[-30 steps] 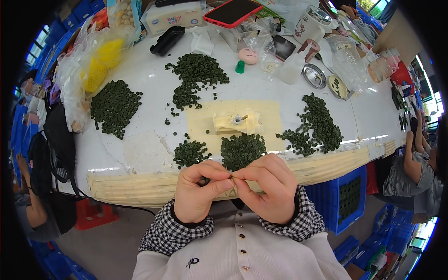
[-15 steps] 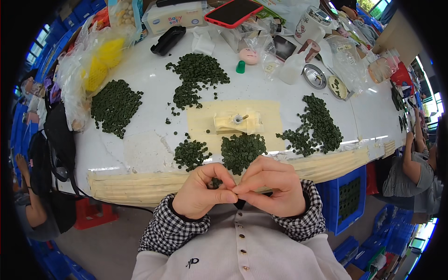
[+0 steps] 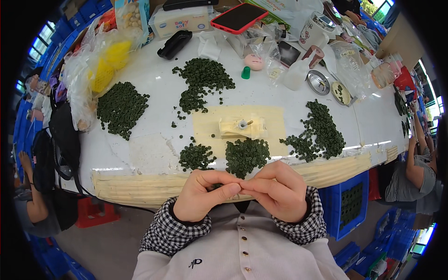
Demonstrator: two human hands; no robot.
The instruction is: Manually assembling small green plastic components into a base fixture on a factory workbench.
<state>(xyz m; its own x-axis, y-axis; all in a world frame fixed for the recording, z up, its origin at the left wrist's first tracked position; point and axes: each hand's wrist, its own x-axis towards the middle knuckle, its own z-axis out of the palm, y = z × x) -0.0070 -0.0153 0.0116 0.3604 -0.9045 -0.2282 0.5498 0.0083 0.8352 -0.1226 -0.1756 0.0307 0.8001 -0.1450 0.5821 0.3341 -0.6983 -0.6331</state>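
Note:
My left hand (image 3: 205, 193) and my right hand (image 3: 280, 191) meet fingertip to fingertip just over the table's near edge. Both are closed in a pinch; whatever sits between the fingers is too small or hidden to make out. Right beyond them lies a pile of small dark green ring-shaped pieces (image 3: 247, 155), with a smaller pile (image 3: 196, 156) to its left. Behind these, a cream-taped block (image 3: 235, 128) carries an upright metal tip with a thin brown stick, on a yellowish sheet (image 3: 275, 112).
More green piles lie at the left (image 3: 122, 109), back centre (image 3: 205, 74) and right (image 3: 324, 130). A red-edged phone (image 3: 239, 18), a mug (image 3: 316, 31) and plastic bags line the back. Beside my right arm stands a blue crate (image 3: 347, 200). Other people sit at both sides.
The table and everything on it has shifted slightly right and down in view. My hands stay pinched together, with small changes in finger position.

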